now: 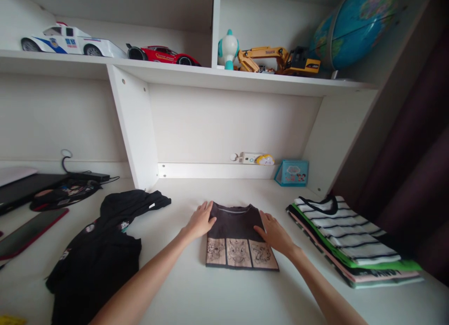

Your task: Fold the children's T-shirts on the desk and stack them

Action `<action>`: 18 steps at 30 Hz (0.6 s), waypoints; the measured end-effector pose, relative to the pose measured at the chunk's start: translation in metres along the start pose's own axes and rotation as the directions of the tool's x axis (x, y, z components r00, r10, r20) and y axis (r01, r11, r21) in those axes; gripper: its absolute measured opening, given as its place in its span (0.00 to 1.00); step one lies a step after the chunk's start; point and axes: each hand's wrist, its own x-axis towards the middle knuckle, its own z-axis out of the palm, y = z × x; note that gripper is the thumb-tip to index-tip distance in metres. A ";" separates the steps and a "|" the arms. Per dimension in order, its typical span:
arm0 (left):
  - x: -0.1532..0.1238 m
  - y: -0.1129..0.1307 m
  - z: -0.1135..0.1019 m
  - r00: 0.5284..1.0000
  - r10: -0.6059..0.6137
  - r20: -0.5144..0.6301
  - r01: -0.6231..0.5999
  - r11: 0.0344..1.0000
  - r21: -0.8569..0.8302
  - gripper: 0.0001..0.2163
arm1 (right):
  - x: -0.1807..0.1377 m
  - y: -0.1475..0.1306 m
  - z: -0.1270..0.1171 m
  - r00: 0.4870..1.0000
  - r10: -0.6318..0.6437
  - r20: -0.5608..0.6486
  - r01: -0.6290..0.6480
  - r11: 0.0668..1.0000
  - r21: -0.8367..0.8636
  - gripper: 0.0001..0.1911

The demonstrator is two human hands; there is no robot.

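Head view: left hand [200, 220] & right hand [274, 234] flat, fingers spread, on folded tee [235, 236] left of striped stack [347, 236]. Press evenly, keep edges square.

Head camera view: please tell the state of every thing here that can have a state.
Dark printed T-shirt: folded, flat on desk.
Left hand: open, resting on its left edge.
Right hand: open, resting on its right side.
Black garment: unfolded, crumpled.
Stack of shirts: folded, piled.
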 end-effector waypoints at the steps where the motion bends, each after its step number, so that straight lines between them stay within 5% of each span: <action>1: -0.005 0.001 -0.001 0.999 -0.026 -0.030 0.026 1.000 0.008 0.25 | -0.004 0.002 0.000 0.999 0.027 -0.024 -0.028 1.000 -0.004 0.25; 8: -0.027 0.020 0.005 1.000 -0.016 0.015 0.017 0.999 -0.041 0.22 | -0.009 0.000 0.008 0.989 0.145 0.006 -0.145 0.986 0.083 0.15; 18: -0.042 0.023 0.000 0.990 -0.076 0.120 0.129 0.842 -0.524 0.23 | -0.007 0.011 -0.001 0.991 0.126 0.051 -0.134 0.972 0.193 0.07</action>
